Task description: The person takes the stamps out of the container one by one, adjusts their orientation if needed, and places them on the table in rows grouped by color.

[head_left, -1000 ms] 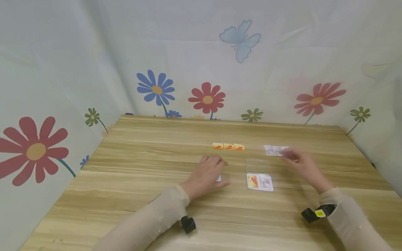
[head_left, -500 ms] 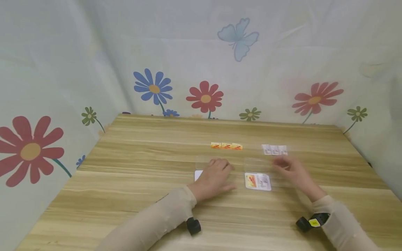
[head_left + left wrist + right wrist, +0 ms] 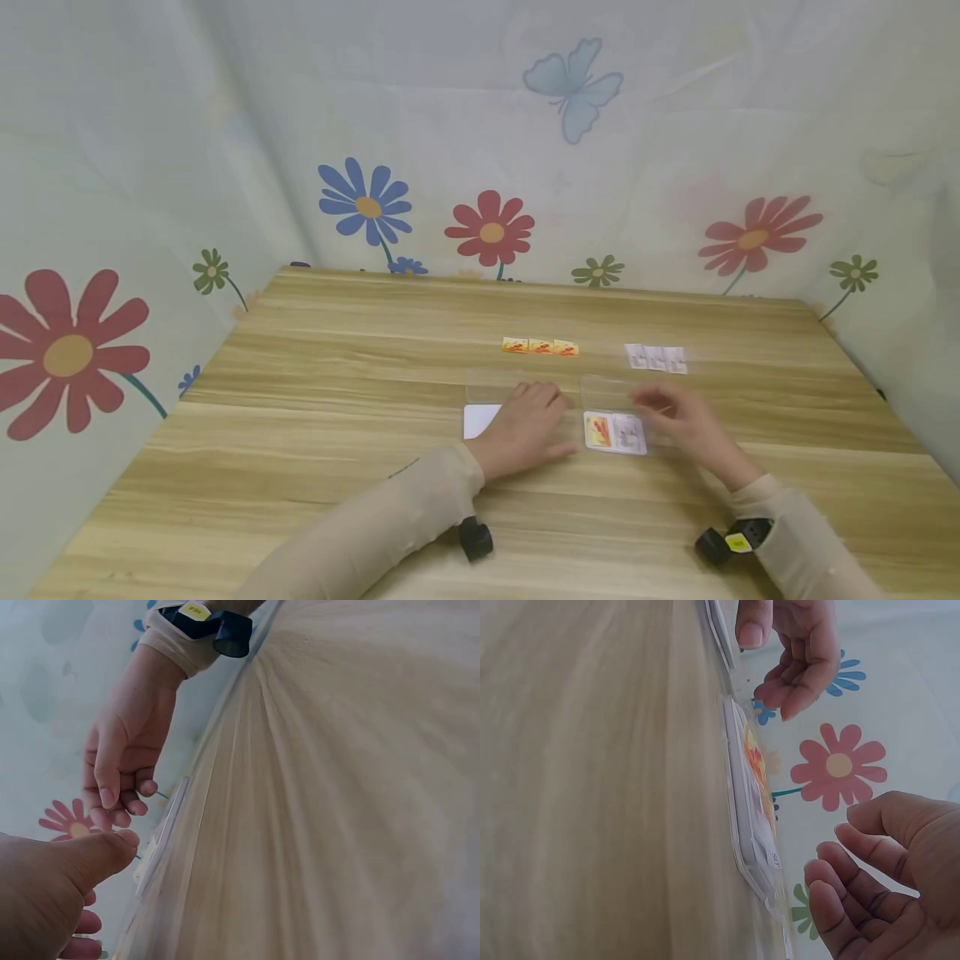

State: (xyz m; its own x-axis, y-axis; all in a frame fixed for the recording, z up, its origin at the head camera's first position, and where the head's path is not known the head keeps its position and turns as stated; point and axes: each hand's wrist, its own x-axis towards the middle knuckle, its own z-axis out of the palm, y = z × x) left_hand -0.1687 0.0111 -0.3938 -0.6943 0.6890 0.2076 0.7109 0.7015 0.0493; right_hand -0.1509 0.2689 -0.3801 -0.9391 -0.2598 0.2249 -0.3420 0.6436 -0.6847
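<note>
A flat case (image 3: 615,433) with a clear lid (image 3: 603,392) folded back lies mid-table. An orange picture piece and a grey one sit side by side in its white base. To its left is a similar case (image 3: 480,419) with a plain white base, partly hidden by my left hand (image 3: 525,429). That hand hovers between the two cases, fingers relaxed. My right hand (image 3: 686,425) is just right of the right case and its lid. In the right wrist view, its fingers (image 3: 832,900) bend loosely, holding nothing.
Three small orange picture pieces (image 3: 541,347) form a row farther back on the wooden table (image 3: 337,333). Three pale grey pieces (image 3: 656,358) lie in another row to their right. A flower-printed curtain (image 3: 420,100) stands behind the table's far edge.
My left hand has shifted right, uncovering part of the left case. My right hand has come left, away from the grey pieces toward the right case.
</note>
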